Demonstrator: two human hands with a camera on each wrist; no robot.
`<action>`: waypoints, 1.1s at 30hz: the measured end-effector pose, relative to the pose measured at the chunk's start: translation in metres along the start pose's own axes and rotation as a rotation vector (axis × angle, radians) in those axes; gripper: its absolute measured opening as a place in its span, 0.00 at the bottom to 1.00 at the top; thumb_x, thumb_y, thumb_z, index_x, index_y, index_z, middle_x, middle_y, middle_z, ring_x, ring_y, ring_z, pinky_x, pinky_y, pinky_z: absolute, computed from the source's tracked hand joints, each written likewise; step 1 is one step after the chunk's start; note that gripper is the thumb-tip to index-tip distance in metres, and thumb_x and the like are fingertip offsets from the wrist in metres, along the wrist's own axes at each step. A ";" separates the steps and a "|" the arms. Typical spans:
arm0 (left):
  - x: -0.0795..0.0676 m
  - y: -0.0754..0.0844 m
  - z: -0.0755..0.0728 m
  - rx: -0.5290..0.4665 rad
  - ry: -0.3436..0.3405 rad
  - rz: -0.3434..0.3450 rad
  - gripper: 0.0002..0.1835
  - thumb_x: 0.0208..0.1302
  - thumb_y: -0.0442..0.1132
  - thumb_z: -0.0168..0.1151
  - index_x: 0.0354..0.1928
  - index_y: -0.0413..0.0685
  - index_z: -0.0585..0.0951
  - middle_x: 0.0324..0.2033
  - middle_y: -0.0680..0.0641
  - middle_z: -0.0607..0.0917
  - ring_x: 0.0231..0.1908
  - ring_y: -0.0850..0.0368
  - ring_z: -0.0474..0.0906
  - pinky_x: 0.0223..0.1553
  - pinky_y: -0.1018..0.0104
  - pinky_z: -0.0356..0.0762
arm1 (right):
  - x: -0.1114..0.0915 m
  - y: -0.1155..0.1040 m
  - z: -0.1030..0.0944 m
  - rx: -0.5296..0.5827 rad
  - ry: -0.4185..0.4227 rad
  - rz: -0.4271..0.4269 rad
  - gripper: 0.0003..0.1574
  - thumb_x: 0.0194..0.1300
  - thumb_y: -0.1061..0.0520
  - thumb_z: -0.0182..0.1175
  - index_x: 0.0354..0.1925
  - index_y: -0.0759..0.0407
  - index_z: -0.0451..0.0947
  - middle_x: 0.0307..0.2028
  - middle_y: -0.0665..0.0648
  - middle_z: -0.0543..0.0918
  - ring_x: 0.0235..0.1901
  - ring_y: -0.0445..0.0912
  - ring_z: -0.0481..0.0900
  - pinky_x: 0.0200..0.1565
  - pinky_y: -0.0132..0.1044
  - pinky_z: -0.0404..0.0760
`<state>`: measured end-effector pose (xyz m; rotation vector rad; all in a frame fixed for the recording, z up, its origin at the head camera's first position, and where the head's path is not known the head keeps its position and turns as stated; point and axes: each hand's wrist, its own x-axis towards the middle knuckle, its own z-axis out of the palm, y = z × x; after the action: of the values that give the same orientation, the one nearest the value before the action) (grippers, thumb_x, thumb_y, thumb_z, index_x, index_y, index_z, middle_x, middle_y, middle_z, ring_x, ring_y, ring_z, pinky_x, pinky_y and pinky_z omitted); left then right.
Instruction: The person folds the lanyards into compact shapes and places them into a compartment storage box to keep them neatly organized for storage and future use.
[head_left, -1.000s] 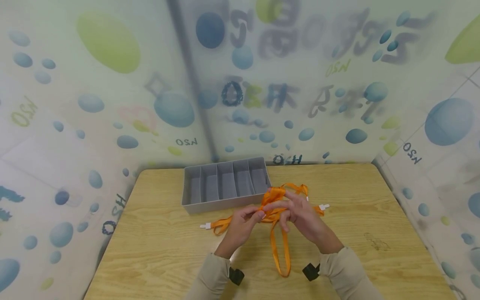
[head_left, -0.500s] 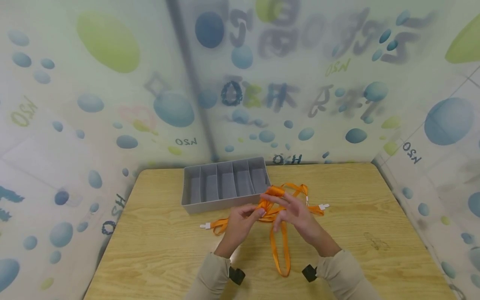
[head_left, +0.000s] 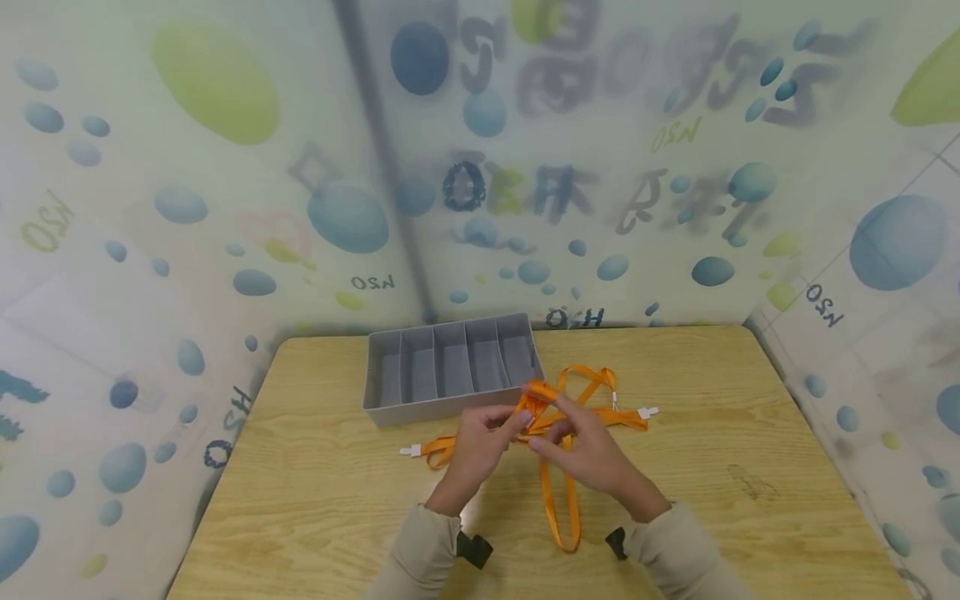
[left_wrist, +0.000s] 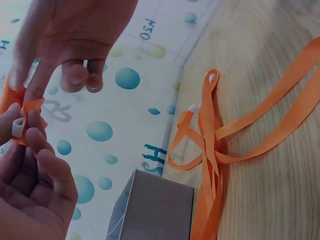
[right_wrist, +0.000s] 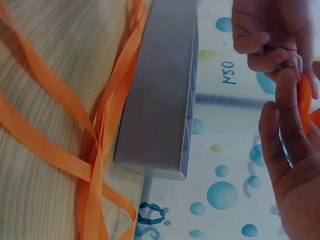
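Note:
In the head view, an orange lanyard [head_left: 542, 390] is bunched between my two hands above the table. My left hand [head_left: 477, 446] pinches its gathered end by a small white clip [left_wrist: 18, 127]. Across from it, my right hand [head_left: 588, 454] holds the top of the folded band between its fingers; its index finger lies along the band. More orange lanyards [head_left: 558, 508] lie crossed on the table under the hands. One white buckle [head_left: 411, 451] points left and another white buckle [head_left: 648, 412] points right. My fingers hide part of the bundle.
Just behind the hands stands a grey divided box [head_left: 442, 408] with several narrow compartments. The wooden table [head_left: 315, 500] meets a patterned wall [head_left: 480, 250] at its back edge. Dark wrist camera mounts hang below both sleeves.
My right hand has moved slightly left and its fingers have drawn in on the folded band, which sits lower and tighter. The left hand keeps its pinch almost in place.

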<state>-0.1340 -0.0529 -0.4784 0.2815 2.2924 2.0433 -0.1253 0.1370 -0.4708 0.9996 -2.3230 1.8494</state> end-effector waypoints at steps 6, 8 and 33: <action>0.000 0.004 -0.001 0.020 -0.062 -0.050 0.12 0.67 0.43 0.66 0.42 0.40 0.89 0.32 0.44 0.88 0.31 0.52 0.79 0.27 0.72 0.72 | -0.001 0.007 0.003 -0.428 0.120 -0.087 0.23 0.57 0.67 0.70 0.51 0.59 0.77 0.25 0.46 0.75 0.20 0.34 0.70 0.22 0.31 0.75; -0.001 0.010 -0.002 0.021 -0.079 -0.061 0.11 0.68 0.41 0.65 0.43 0.40 0.89 0.34 0.44 0.89 0.32 0.54 0.78 0.27 0.72 0.72 | -0.001 0.009 0.004 -0.548 0.154 -0.120 0.18 0.55 0.66 0.71 0.43 0.56 0.76 0.23 0.45 0.72 0.20 0.33 0.66 0.21 0.28 0.71; 0.000 0.008 0.005 -0.069 -0.022 -0.150 0.14 0.60 0.41 0.73 0.40 0.36 0.89 0.35 0.43 0.89 0.34 0.51 0.85 0.34 0.64 0.83 | 0.002 0.019 0.004 -1.021 0.238 -0.438 0.28 0.82 0.49 0.38 0.31 0.59 0.77 0.23 0.50 0.72 0.13 0.38 0.54 0.16 0.27 0.56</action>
<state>-0.1328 -0.0473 -0.4710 0.1241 2.1534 2.0301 -0.1343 0.1346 -0.4876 0.9107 -2.1713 0.4489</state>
